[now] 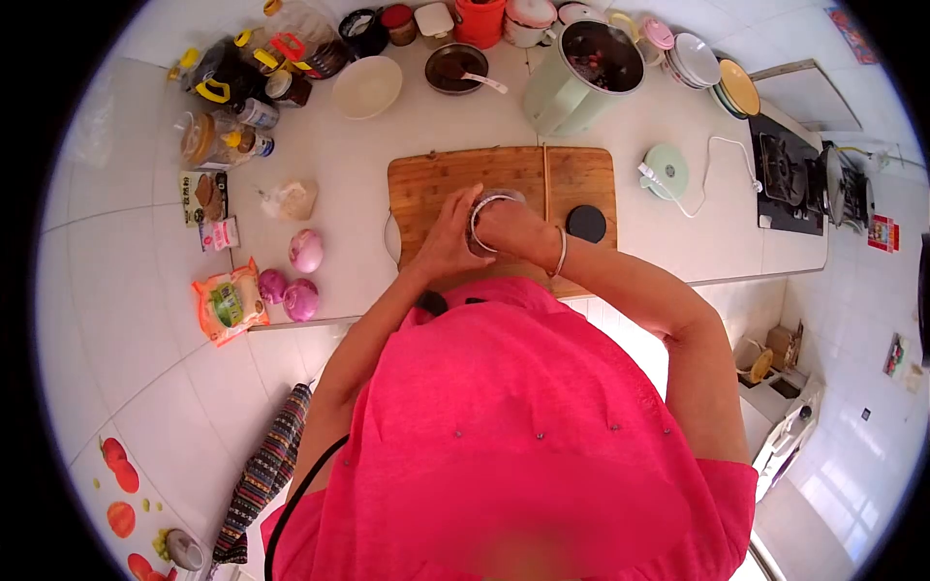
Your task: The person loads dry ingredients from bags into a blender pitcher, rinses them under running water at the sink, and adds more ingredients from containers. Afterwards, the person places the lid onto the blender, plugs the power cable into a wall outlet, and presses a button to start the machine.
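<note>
A clear jar with a round rim stands near the front of the wooden cutting board. My left hand is wrapped around the jar's left side. Into the jar's mouth reaches my right hand, with a bracelet on its wrist. Its fingers are hidden inside, so what they hold, if anything, does not show. To the right on the board lies a round black lid. A pair of chopsticks lies lengthwise behind my right hand.
At the back stand a plate, a dark bowl with a spoon and a large green pot. Onions, a food bag and bottles are on the left. A corded green disc and a gas stove are right.
</note>
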Motion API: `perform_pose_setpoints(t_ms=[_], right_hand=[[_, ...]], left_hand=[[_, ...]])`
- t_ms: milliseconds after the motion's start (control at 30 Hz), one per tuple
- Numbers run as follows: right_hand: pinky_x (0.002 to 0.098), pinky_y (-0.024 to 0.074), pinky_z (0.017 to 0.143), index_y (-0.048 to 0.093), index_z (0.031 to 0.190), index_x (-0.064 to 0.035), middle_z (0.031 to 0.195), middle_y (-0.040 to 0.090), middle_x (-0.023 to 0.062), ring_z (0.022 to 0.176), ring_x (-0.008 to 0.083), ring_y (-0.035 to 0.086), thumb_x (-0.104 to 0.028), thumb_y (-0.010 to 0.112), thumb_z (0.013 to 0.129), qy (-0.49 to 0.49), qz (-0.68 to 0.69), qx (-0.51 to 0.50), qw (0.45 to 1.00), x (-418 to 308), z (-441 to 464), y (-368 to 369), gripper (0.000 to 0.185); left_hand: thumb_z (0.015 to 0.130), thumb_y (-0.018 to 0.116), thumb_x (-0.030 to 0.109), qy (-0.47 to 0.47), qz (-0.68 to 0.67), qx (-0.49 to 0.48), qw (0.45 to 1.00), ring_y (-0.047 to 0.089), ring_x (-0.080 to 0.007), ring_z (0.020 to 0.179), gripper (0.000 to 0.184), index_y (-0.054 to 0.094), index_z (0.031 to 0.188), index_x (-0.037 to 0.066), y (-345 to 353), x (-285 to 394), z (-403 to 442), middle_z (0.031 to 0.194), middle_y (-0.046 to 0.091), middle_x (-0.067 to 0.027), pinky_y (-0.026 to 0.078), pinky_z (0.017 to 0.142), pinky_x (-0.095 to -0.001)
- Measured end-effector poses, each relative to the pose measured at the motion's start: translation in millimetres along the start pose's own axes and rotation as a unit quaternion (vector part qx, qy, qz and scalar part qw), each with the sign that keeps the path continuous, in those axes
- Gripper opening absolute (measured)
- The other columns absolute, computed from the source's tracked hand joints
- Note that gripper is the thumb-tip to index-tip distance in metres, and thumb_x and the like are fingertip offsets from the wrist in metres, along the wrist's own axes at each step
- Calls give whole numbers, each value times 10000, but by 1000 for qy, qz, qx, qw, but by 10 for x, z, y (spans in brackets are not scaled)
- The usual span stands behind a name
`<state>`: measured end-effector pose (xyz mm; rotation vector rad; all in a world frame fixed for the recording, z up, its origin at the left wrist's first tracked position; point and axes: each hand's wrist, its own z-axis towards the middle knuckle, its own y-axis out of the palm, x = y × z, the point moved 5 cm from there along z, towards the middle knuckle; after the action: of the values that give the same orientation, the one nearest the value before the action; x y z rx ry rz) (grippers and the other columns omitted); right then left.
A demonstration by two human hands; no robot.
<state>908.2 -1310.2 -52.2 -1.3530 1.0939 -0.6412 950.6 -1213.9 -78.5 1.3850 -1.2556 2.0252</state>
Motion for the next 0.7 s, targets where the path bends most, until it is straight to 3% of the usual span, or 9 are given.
perform_pose_setpoints(t_ms=[233,333,433,500,533,600,633,700], right_hand=[[413,523,663,705,754,-142,794,686,58,805,243,669,-187,665,670,49,-10,14,999,175,13,183,103],[422,523,678,709,759,-142,811,692,70,804,255,668,-193,659,703,9,-14,86,996,170,21,102,92],[420,522,710,722,808,-126,856,704,78,827,267,672,-184,651,716,111,47,-199,972,200,191,189,130],[412,518,837,723,920,-162,1068,699,62,939,284,660,-224,696,721,189,86,-273,939,394,297,703,210],[412,522,832,724,924,-175,1051,702,63,932,286,662,-225,691,724,195,66,-357,911,378,365,662,209],[400,511,861,730,943,-203,1061,702,72,955,269,663,-219,677,767,193,37,-416,888,348,395,712,185],[386,496,896,734,958,-219,1089,698,79,984,249,663,-214,669,807,185,34,-396,899,365,356,835,165],[416,507,872,732,944,-189,1068,697,101,977,280,657,-214,665,777,152,41,-260,953,210,266,427,182]], left_hand=[[533,858,201,-16,17,-16,1000,395,-386,1271,1081,278,1438,83,41,13,68,1379,355,-198,384,1058,-434],[535,862,234,-11,20,-16,1000,382,-390,1283,1090,274,1442,85,32,6,74,1386,351,-198,371,1070,-436],[533,867,258,-5,25,-26,999,364,-400,1298,1103,271,1445,86,49,0,63,1396,342,-205,352,1086,-442],[531,869,266,-2,34,-24,999,354,-405,1305,1112,267,1448,86,22,-38,68,1402,334,-213,341,1095,-445],[531,870,268,1,34,-18,999,350,-407,1308,1116,263,1450,85,45,-51,56,1405,330,-218,336,1099,-446],[531,869,268,-1,31,-10,999,347,-400,1310,1112,267,1444,66,56,-106,26,1407,335,-219,327,1102,-447],[533,867,267,-4,23,-10,1000,349,-390,1309,1103,275,1438,49,73,-131,11,1405,344,-215,324,1101,-448],[534,865,263,1,15,-8,1000,348,-383,1308,1104,271,1436,35,50,-124,-3,1402,344,-213,323,1100,-446]])
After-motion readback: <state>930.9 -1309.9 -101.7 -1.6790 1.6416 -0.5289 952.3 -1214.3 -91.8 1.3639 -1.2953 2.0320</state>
